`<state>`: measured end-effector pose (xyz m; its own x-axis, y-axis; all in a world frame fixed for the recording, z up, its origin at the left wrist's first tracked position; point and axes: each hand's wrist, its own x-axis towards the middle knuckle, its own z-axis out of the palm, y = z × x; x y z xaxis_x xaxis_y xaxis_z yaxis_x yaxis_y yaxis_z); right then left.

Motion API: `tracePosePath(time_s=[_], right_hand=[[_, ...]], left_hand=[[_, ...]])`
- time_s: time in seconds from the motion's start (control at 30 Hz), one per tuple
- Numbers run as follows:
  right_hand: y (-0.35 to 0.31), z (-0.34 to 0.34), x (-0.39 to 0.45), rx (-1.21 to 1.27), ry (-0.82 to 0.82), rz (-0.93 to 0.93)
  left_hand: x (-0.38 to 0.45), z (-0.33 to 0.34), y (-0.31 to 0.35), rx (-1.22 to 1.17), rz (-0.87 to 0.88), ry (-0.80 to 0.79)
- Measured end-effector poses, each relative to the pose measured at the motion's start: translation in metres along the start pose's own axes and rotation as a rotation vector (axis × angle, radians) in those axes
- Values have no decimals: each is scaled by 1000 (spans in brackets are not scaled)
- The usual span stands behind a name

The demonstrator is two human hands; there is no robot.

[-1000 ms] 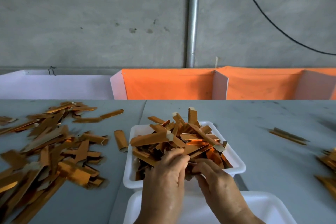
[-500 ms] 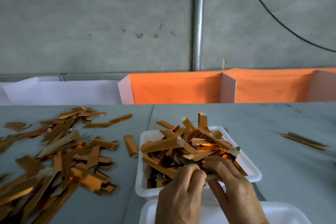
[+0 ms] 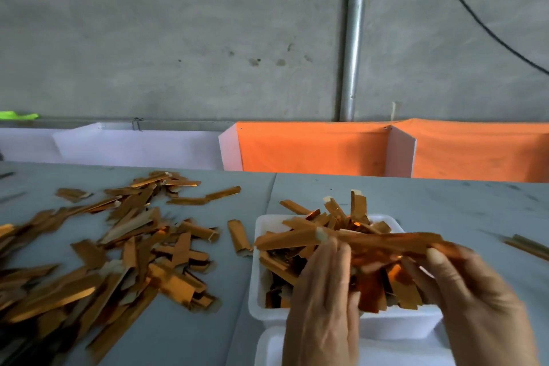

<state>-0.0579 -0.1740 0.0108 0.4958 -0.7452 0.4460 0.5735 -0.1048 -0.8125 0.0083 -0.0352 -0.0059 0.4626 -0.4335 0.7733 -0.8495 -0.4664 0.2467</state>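
A long copper strip, blurred, is now lifted clear of the pile and held above the white tray; earlier both hands were dug close together into that pile. The right hand is drawn out to the right, pinching one end. The left hand is raised, fingertips touching the other end.

left hand, right hand, both hands pinching gold strip, above white tray

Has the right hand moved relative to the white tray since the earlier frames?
Yes. The right hand has moved rightward, from the tray's near middle to beyond its right edge, holding a gold strip with the left hand.
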Motion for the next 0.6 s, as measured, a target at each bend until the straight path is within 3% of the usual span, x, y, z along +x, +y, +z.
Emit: tracePosePath(time_s=[0.13,0.27,0.37,0.47,0.6], right_hand=[[-6,1,-3,-228,-108,-33],[-21,10,-10,-224,-271,-20],[-32,9,-12,-157,-386,85],[-43,4,-10,-145,-439,183],[-53,-4,-11,-162,-565,260]], left_hand=[[2,-4,6,48,55,26],[4,-10,10,58,91,-14],[7,-18,17,-120,-122,-89],[10,-24,26,-307,-314,14],[9,-25,38,-321,-288,77]])
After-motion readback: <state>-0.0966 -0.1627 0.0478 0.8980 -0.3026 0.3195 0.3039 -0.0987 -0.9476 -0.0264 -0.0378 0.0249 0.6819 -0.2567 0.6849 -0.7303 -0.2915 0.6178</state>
